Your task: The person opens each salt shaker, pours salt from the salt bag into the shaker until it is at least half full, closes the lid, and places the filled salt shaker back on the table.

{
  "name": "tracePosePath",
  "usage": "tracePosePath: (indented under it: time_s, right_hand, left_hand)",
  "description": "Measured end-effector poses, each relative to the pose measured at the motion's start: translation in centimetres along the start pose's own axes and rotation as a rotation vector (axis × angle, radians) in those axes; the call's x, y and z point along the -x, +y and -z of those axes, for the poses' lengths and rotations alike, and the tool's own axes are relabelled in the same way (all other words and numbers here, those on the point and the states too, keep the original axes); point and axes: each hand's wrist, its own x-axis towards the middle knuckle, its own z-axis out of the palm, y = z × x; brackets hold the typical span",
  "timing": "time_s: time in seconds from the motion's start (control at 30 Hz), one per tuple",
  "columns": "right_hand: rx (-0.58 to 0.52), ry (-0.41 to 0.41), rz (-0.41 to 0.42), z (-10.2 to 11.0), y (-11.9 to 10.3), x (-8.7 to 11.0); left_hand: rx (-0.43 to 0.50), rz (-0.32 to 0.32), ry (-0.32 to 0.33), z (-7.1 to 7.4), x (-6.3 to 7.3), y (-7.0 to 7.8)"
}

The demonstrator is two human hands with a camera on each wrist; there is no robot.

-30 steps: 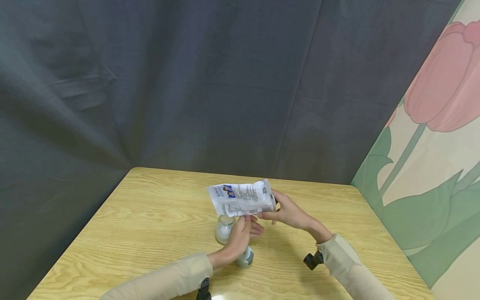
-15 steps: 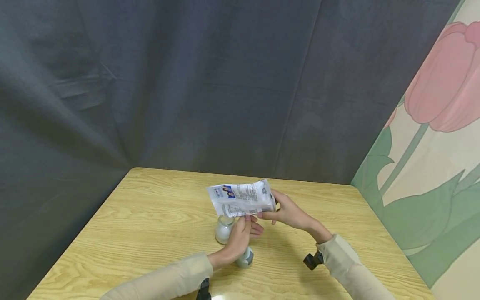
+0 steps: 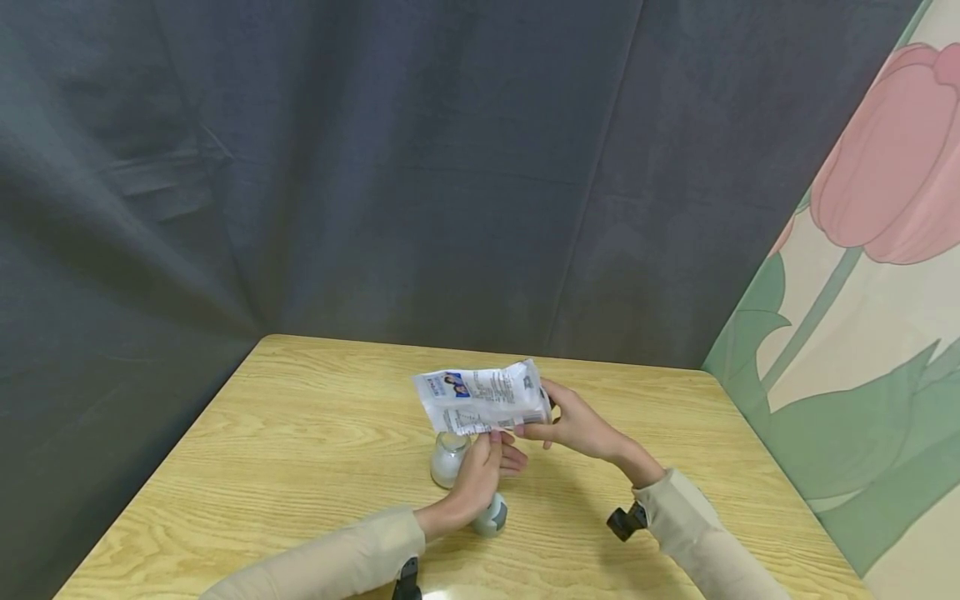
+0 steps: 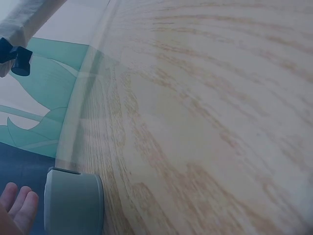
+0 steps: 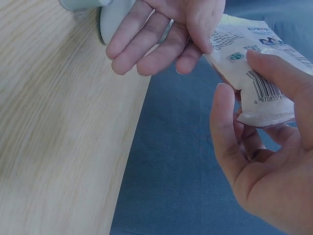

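A white printed plastic bag [image 3: 483,398] lies tilted in the air, its left end above an open glass jar [image 3: 448,460] with white contents. My right hand [image 3: 581,423] grips the bag's right end, thumb on top and fingers beneath, as the right wrist view shows near the barcode. My left hand [image 3: 480,475] is beside the jar with its fingers straight and palm turned up. Its thumb reaches the bag's lower edge. A short grey-green cylinder [image 4: 73,203], perhaps a lid, stands on the table near my left wrist. The bag's mouth is not clearly visible.
The wood-grain table [image 3: 300,433] carries the jar and the cylinder. A dark curtain [image 3: 420,183] hangs behind its far edge, and a wall with painted tulips [image 3: 885,333] rises on the right. Each wrist wears a black camera mount [image 3: 627,521].
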Motion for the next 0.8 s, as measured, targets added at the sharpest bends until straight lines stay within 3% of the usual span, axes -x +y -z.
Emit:
tracePosePath:
  time_s: [0.2,0.8]
  right_hand:
    - [-0.005,0.002,0.004,-0.03,-0.15,0.03]
    - [-0.016,-0.002,0.014,0.21,-0.23,0.04]
  left_hand:
    - [0.022,-0.004,0.002,-0.06,0.06,0.07]
    - [-0.059,-0.017,0.000,-0.22,0.05,0.29]
